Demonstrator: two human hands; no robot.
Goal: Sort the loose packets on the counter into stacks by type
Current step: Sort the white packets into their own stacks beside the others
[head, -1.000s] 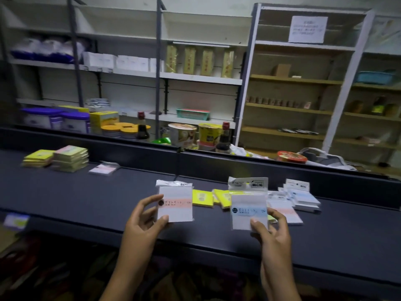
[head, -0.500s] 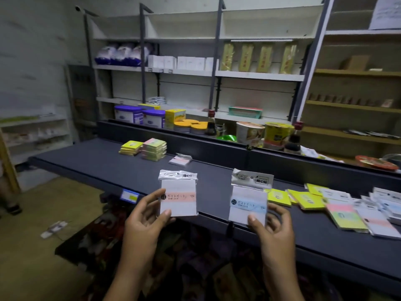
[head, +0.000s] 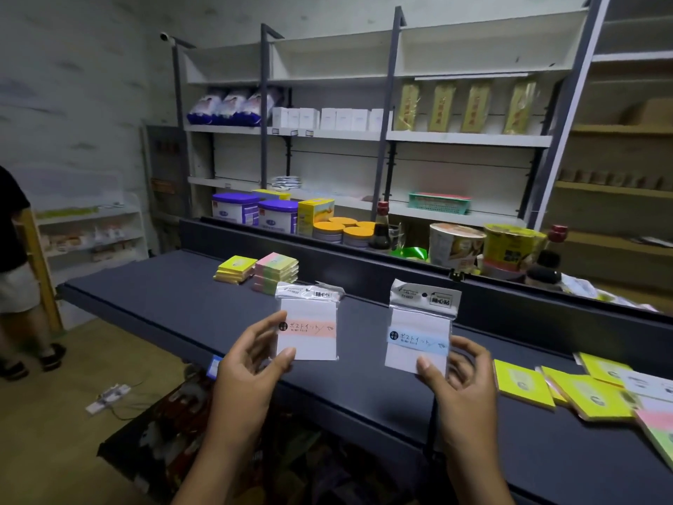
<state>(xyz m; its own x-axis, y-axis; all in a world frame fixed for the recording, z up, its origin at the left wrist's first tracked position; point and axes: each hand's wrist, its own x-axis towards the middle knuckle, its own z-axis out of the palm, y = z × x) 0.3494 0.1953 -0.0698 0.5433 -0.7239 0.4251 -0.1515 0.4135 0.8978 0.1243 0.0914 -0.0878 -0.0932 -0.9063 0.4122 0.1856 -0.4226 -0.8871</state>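
Sorting partly done | our left hand [head: 251,362] pinched a pink-band packet [head: 309,328], right hand [head: 460,380] a blue-band packet [head: 418,337], above counter [head: 174,304] | two stacks [head: 260,271] far left, loose packets [head: 582,391] near right unsorted

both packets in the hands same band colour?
No: the left hand holds a pink-banded packet, while the right hand holds a blue-banded packet.
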